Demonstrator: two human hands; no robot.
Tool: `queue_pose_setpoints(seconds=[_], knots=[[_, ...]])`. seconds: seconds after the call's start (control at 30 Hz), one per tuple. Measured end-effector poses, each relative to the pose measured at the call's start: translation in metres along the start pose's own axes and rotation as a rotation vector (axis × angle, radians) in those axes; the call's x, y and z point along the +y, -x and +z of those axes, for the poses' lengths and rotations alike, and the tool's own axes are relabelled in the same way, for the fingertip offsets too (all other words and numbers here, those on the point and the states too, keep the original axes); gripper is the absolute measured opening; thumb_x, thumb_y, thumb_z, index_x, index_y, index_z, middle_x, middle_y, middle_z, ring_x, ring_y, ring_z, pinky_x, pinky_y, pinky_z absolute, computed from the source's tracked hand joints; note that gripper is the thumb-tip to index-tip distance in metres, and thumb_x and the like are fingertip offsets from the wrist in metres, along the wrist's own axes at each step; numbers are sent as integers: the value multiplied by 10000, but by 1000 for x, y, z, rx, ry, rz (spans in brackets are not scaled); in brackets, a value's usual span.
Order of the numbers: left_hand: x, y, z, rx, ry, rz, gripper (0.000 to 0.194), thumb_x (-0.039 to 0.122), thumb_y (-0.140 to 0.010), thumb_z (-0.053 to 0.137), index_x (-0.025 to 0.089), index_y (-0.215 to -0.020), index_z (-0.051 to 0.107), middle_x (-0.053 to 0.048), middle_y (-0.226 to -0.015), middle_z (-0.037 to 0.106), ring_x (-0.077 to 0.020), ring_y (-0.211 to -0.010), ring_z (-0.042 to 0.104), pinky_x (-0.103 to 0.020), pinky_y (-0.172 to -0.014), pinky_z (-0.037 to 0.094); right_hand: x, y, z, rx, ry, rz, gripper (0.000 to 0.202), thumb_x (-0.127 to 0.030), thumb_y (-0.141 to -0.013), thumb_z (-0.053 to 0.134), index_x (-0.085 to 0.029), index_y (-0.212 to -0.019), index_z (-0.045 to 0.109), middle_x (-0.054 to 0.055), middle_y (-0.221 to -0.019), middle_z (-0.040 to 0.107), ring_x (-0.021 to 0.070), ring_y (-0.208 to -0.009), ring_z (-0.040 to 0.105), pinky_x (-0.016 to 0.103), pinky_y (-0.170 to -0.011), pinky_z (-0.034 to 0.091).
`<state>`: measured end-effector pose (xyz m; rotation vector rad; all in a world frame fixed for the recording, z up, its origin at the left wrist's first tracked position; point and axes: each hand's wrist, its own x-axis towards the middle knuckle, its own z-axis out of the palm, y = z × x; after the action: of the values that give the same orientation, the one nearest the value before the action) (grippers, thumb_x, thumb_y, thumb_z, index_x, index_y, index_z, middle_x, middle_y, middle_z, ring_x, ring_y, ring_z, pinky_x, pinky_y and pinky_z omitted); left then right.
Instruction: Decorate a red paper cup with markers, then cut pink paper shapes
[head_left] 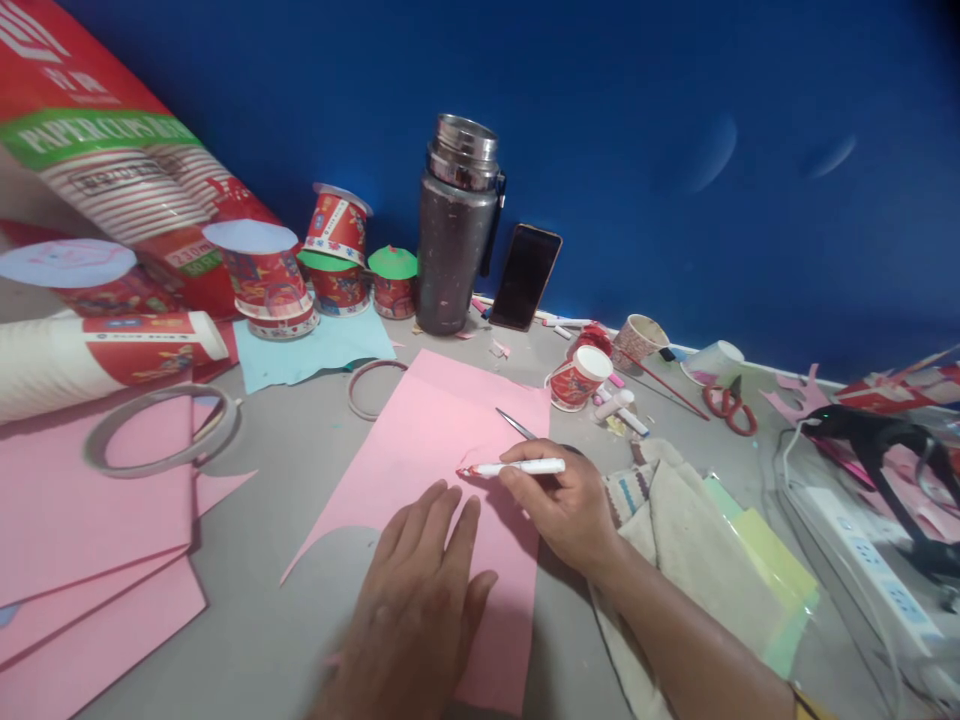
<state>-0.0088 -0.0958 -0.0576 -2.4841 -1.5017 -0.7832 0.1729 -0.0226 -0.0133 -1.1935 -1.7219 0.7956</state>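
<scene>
A pink sheet of paper (442, 420) lies in front of me, with a curved piece cut from its left edge. My left hand (427, 580) rests flat on the sheet, fingers stretched out and holding nothing. In my right hand (559, 495) is a white marker (525, 467) with a red tip, closed between thumb and fingers. Its tip touches the paper just beyond my left fingertips, beside a faint curved red line (471, 455). A pointed metal blade (514, 423) shows on the sheet; the rest of it is hidden by my right hand.
A dark thermos (457, 240) and a phone (526, 277) stand against the blue wall. Decorated paper cups (274, 270) and tape rolls (161, 430) are left. Red-handled scissors (731, 408), a cloth (690, 550) and a power strip (874, 570) lie right.
</scene>
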Motion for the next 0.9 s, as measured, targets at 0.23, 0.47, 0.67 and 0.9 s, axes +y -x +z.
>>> queue_pose_setpoints(seconds=[0.23,0.47,0.67,0.9], knots=[[0,0,0,12,3,0,344,206,-1010,538,73,-1314,634,-214,-1278,736,-374,-1214,653,-503,-1000,498,-1,0,-4,23,3,25,148,-278,-932,701,-198,-819,753,-25,-608,673,111,-486,570,232,-506,438],[0,1,1,6,-8,-3,352,204,-984,566,81,-1306,637,-212,-1285,736,-376,-1207,659,-504,-993,504,-1,2,-5,20,-3,33,140,-282,-946,697,-199,-848,754,-38,-604,660,105,-476,560,229,-505,434],[-1,0,1,18,-3,10,337,209,-1008,541,59,-1294,637,-228,-1264,738,-386,-1211,653,-512,-972,518,-2,-1,-1,6,-17,4,126,-268,-936,693,-205,-848,758,-33,-619,677,111,-506,588,227,-543,464],[-1,-1,-1,27,-26,24,321,212,-1027,521,67,-1288,640,-221,-1247,743,-377,-1199,656,-497,-951,526,0,-1,-5,20,-6,65,152,-275,-924,680,-200,-804,734,-20,-611,678,114,-486,562,234,-504,437]])
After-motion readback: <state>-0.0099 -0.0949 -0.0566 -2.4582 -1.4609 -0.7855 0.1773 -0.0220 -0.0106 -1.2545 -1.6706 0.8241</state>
